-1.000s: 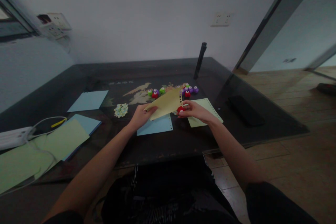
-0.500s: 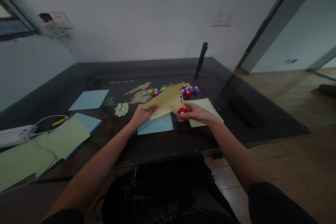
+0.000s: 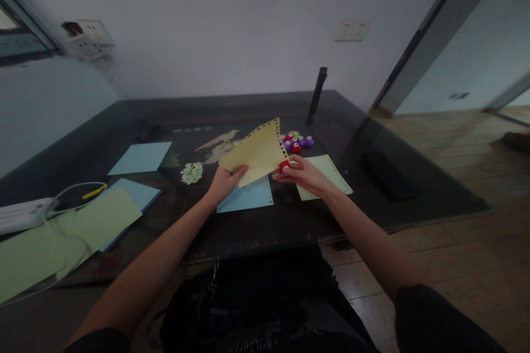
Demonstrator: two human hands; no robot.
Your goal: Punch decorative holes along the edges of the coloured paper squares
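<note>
"What's held?"
"The left hand [image 3: 227, 181] pinches a yellow sheet [image 3: 257, 153]; at its right edge, the right hand [image 3: 305, 174] grasps a red gadget [image 3: 285, 166], seemingly a punch."
"Between the hands, below?"
"A blue sheet [image 3: 248, 198]."

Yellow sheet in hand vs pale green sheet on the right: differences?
Yellow sheet: raised in the left hand; pale green sheet: lying on the table. Yellow sheet curves; pale green sheet is flat. Shared: rows of holes along edges.

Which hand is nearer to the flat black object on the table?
Right. The right hand is left of the flat black object; the left hand is farther left.
</note>
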